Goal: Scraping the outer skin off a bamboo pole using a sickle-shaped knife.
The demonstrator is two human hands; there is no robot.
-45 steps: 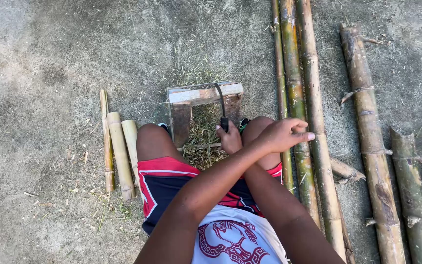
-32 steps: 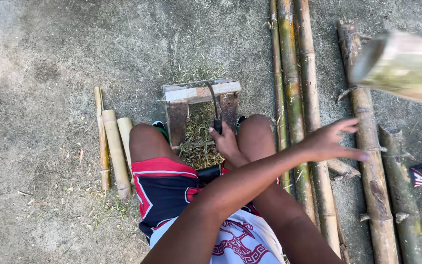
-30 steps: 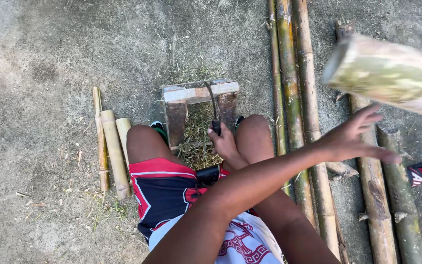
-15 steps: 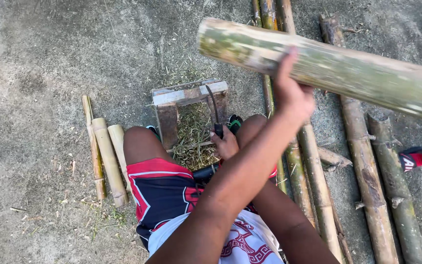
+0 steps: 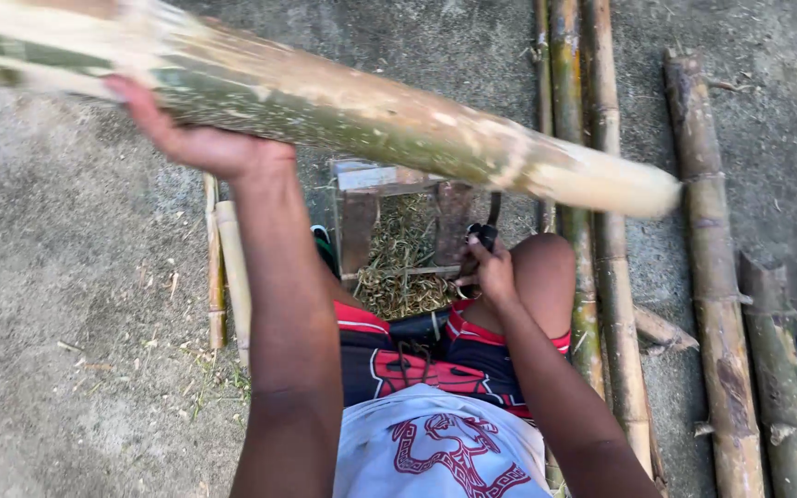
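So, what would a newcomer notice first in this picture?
A thick green bamboo pole crosses the top, gripped by the left hand. The right hand holds a dark-handled blade beside a small wooden block. More bamboo poles lie on the ground at right.

The person is wearing a white sleeveless top [image 5: 435, 447] showing a red line drawing on its front, and dark shorts [image 5: 417, 355] carrying red panels and thin white trim at the leg hems. Both arms are showing bare from shoulder to wrist, and the knees are showing bare below the shorts.
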